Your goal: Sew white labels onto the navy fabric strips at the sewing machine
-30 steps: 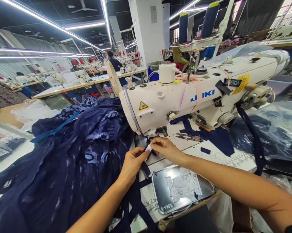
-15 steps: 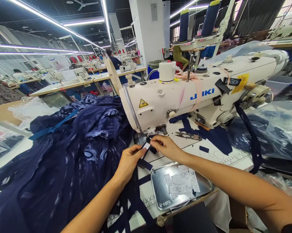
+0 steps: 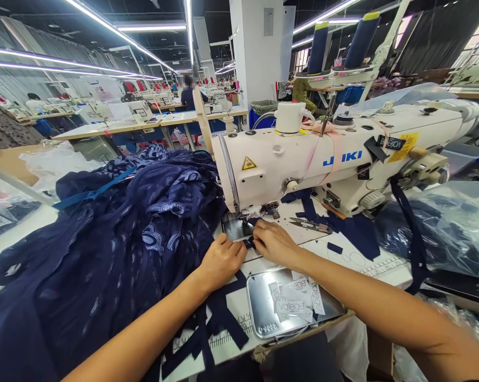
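Observation:
My left hand (image 3: pixel 224 261) is closed, knuckles up, just in front of the needle area of a white sewing machine (image 3: pixel 263 170). Its fingers grip a narrow navy fabric strip (image 3: pixel 248 242). From the other side my right hand (image 3: pixel 272 243) pinches the same strip, close to the presser foot (image 3: pixel 245 220). My fingers cover most of the strip, and no white label shows on it. A big patterned navy garment (image 3: pixel 123 249) lies heaped left of the hands.
A metal tray (image 3: pixel 257 322) with white printed labels (image 3: pixel 291 306) is at the table's front edge. Thread snips (image 3: pixel 311 225), navy scraps (image 3: pixel 359 233) and a plastic-wrapped bundle (image 3: pixel 418 217) lie to the right. Two thread cones (image 3: pixel 318 50) stand behind.
Both hands have turned over and drawn in at the presser foot with the strip. The white label seen on it earlier is now out of sight. The camera view has shifted slightly.

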`<state>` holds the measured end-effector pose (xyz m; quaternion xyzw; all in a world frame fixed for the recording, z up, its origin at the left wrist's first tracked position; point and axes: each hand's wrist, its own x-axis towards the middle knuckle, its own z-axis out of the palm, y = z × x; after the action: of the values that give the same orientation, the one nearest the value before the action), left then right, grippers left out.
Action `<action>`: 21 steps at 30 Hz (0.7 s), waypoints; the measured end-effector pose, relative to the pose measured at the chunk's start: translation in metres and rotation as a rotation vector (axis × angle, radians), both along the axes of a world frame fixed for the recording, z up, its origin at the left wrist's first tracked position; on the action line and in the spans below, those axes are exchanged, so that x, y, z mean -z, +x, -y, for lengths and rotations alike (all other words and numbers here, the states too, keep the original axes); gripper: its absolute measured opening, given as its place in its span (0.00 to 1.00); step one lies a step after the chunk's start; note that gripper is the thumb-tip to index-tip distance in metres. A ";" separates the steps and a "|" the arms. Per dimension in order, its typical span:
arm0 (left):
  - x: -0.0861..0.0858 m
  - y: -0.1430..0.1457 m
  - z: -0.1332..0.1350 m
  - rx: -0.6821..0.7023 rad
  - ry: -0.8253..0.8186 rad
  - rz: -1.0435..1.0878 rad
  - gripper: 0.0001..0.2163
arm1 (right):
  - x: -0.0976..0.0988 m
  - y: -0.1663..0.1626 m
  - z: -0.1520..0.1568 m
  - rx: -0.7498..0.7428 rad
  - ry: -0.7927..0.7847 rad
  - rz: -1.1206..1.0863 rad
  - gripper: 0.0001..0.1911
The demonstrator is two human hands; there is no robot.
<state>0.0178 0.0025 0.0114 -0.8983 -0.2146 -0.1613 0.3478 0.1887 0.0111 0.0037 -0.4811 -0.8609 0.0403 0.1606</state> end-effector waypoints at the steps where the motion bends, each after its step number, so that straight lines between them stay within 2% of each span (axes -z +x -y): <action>1: 0.001 0.001 -0.001 -0.005 0.004 -0.010 0.13 | 0.000 0.001 -0.001 0.000 -0.022 -0.021 0.07; 15: 0.005 0.009 0.006 -0.049 -0.096 -0.056 0.11 | -0.002 0.002 -0.003 0.005 -0.092 -0.136 0.07; 21: 0.008 0.013 0.005 -0.077 -0.142 -0.073 0.10 | -0.004 0.009 -0.001 -0.110 -0.149 -0.204 0.08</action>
<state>0.0304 -0.0024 0.0036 -0.9171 -0.2469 -0.0993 0.2968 0.1977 0.0121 0.0076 -0.4372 -0.8597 0.1615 0.2089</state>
